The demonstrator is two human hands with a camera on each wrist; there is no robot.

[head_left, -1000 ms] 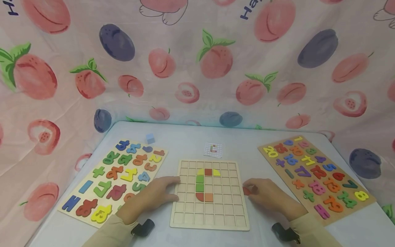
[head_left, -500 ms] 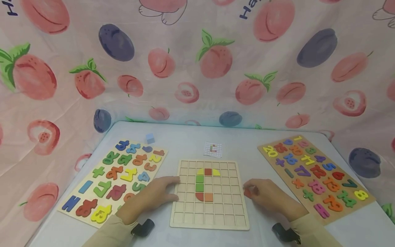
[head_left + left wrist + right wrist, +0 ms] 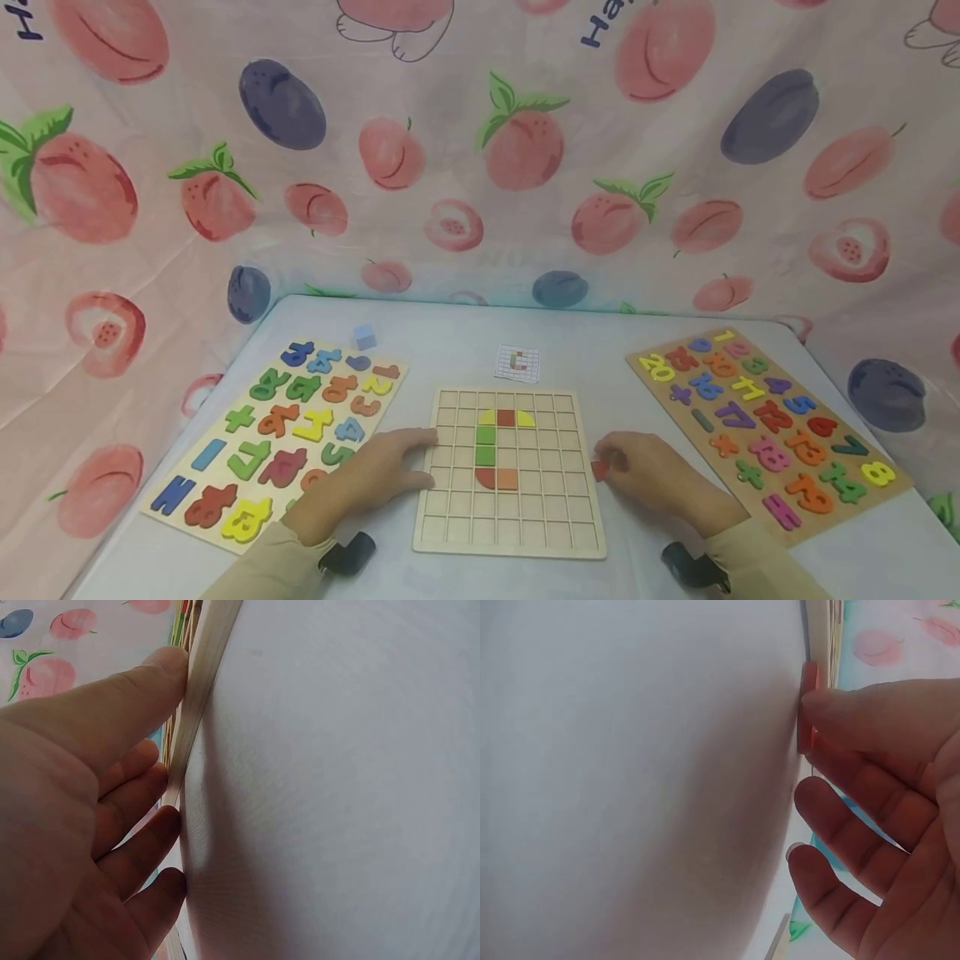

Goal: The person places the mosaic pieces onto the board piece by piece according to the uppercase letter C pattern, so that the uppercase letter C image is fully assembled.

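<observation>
Two hands flank the wooden grid board (image 3: 510,475), which I take as the landmark at the middle of the white table (image 3: 450,333). From my remote station I see the left hand (image 3: 375,479) resting against the board's left edge, fingers straight and relaxed; the left wrist view shows the thumb (image 3: 142,690) pressed along that edge, nothing held. The right hand (image 3: 656,479) lies just right of the board and pinches a small red piece (image 3: 600,469) between thumb and fingertip; the right wrist view shows the red piece (image 3: 808,705) touching the table close to the board's edge, the remaining fingers (image 3: 840,817) loosely spread. Inside the board sit yellow, red, green and orange tiles (image 3: 497,450) in a C-shaped figure. Beyond the board lies a small pattern card (image 3: 517,363). Left of the board lies a number puzzle (image 3: 277,433), with a pale blue cube (image 3: 364,336) behind it; right of the board lies a second number puzzle (image 3: 765,425).
</observation>
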